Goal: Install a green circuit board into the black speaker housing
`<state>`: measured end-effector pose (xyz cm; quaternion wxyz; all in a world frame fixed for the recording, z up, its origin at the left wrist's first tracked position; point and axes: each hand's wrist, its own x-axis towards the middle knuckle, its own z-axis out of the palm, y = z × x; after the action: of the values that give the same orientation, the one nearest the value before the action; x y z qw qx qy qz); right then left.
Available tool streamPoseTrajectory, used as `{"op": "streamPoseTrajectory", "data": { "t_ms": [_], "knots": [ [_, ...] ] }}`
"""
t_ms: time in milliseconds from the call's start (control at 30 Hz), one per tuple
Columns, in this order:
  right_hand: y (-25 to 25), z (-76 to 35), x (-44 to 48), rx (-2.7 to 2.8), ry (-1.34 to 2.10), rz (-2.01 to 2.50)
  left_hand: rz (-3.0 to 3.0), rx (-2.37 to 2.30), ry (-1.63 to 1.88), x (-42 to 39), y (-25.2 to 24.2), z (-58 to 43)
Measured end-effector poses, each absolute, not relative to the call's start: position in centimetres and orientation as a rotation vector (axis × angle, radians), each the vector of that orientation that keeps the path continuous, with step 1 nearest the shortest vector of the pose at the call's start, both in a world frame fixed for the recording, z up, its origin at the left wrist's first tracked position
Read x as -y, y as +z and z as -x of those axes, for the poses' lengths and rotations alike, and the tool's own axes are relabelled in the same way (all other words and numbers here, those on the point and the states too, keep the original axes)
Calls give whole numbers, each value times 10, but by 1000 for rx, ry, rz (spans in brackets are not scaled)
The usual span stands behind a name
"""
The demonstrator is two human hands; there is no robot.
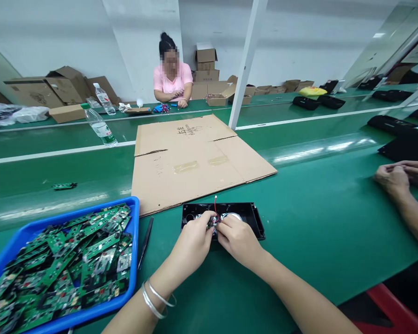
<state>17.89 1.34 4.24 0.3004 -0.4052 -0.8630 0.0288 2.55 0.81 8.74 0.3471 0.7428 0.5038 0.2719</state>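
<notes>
just right of the blue tray (135,241), the left hand (193,240) and right hand (239,239) both pinch a small wired part (213,223) inside the open black housing (256,217), its red wire (215,208) looping loose, so fitting looks unfinished.

A housing (252,217) is set on the table (316,222). Left of the housing a tray (136,241) filled with circuit boards (66,264) is placed; behind the housing, flattened cardboard (195,162) is laid.
</notes>
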Motion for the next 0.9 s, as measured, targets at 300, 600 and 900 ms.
{"op": "streamPoseTrajectory", "data": {
  "t_ms": [300,600,900],
  "knots": [
    [52,-187,-15,1965,738,1230,-1883,-1174,724,-10,92,-20],
    [49,-181,-15,2075,583,1274,-1944,-1259,729,-8,89,-23],
    [52,-180,-27,2032,831,1341,-1903,-1448,688,-10,99,-12]
  ]
}}
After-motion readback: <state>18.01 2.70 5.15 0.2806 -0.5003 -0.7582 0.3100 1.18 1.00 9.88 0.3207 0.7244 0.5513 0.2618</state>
